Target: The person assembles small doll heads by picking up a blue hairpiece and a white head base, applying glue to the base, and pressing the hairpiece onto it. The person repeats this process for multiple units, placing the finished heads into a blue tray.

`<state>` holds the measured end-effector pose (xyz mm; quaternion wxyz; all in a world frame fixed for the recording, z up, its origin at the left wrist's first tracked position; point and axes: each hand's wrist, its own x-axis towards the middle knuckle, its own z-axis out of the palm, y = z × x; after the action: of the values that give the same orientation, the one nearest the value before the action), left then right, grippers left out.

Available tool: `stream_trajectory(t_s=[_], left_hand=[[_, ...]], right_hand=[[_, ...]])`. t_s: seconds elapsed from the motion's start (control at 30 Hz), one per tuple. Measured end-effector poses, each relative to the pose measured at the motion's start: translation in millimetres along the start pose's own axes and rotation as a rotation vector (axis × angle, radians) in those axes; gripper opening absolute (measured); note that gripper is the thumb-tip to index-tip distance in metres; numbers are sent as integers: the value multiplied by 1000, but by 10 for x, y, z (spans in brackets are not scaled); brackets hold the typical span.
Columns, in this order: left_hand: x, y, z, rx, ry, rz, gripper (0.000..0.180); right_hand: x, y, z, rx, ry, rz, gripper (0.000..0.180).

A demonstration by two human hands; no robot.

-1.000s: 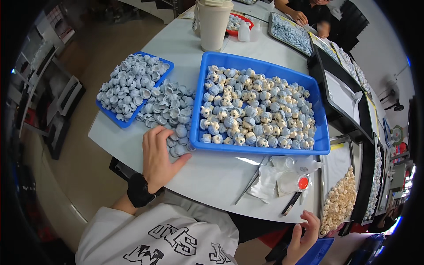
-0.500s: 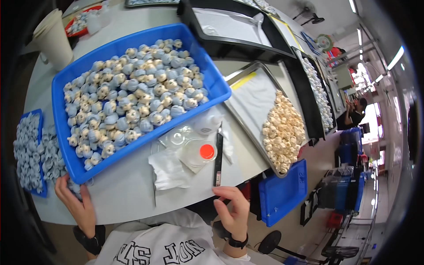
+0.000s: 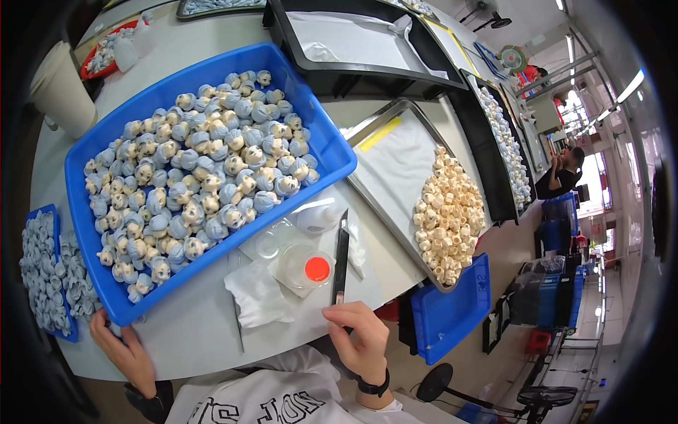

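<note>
My left hand (image 3: 129, 359) is at the near left corner of a large blue bin (image 3: 205, 256), thumb and fingers apart. A pale blue piece shows between them, and the bin's corner partly hides the fingertips. Small doll heads (image 3: 212, 162) with light blue hair fill the bin. My right hand (image 3: 360, 338) is at the table's front edge, loosely curled with a gap between thumb and forefinger. Its forefinger reaches the lower end of a black utility knife (image 3: 342, 258); I see no grip on it. Left of the knife sits a clear container with an orange-red disc (image 3: 317, 268).
Blue-grey hair pieces (image 3: 46, 272) lie piled at far left. A white cloth (image 3: 258, 293) and clear bottle (image 3: 318, 217) are near the knife. Rightward, a metal tray (image 3: 388, 159) holds cream hollow pieces (image 3: 448, 226). A black tray (image 3: 353, 67) stands behind; a blue crate (image 3: 452, 311) is below the table.
The view has shifted, so the table's things appear further left. My right forefinger now meets the knife's lower end. My left hand stays by the bin's corner.
</note>
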<state>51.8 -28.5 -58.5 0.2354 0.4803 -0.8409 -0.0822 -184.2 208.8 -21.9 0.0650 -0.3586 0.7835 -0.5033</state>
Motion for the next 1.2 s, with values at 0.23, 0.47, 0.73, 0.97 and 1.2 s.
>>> stream_trajectory(t_s=[0.23, 0.47, 0.73, 0.97, 1.2], left_hand=[[-49, -23, 6, -52, -18, -148, 33], [-38, -79, 3, -113, 6, -177, 26], [-53, -137, -50, -219, 120, -229, 24], [52, -415, -471, -1532, -20, -539, 28], [288, 52, -623, -2295, -627, -484, 18]], right_hand=[[272, 269, -736, -361, 502, 21, 10], [1107, 566, -1129, -1290, 57, 58, 20], [1195, 768, -1061, -1261, -31, 139, 7], [1060, 680, -1103, -1192, -112, 79, 16], [1088, 654, -1100, -1194, -97, 62, 19]])
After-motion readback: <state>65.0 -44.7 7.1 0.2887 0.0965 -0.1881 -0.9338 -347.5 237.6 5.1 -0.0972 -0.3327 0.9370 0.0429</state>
